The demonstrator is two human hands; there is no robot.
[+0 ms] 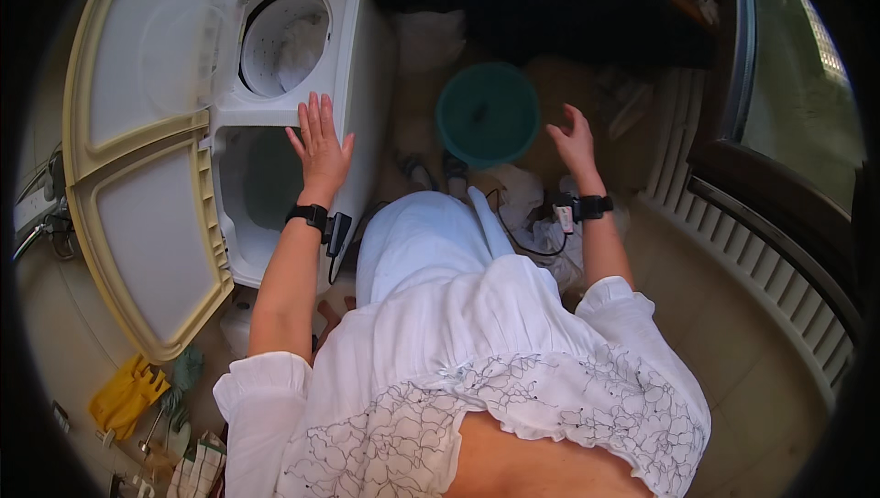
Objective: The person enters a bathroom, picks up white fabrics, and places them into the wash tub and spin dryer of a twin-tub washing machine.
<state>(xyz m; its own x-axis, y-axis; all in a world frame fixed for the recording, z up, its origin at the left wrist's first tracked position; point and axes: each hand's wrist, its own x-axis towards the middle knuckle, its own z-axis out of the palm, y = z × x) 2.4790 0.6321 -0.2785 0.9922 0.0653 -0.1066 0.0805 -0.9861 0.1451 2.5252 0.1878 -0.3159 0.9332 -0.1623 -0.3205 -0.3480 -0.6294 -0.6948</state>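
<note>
Watching from my end, with 12 o'clock at the top of the head view, I have the left grip [321, 154] at 10 o'clock, released, fingers splayed over the top edge of the twin-tub washing machine [367, 85]; I cannot tell whether the fingertips press on it. The machine fills the stretch from 9 to 11 o'clock, its yellow-framed lid [151, 241] swung open at 9. Its round spin drum [264, 56], just beyond those fingers toward 11, has whitish laundry [301, 50] inside; the square wash tub [240, 227] lies nearer, between 9 and 10. The right grip [575, 143] hangs at 2 o'clock, also released, its fingers loosely curled on nothing, just beside the green basin [506, 131] at about 1. A dark patch shows in that basin, too dim to name. White cloth [518, 191] lies just past 2. To work well here, I would brace the left palm on the solid casing, never on the lid, and keep the fingertips out of the drum unless it is at rest. I would lift laundry in a gathered handful, so no corner snags on the rim, and hold the right wrist's cable [527, 249] clear of the cloth.
</note>
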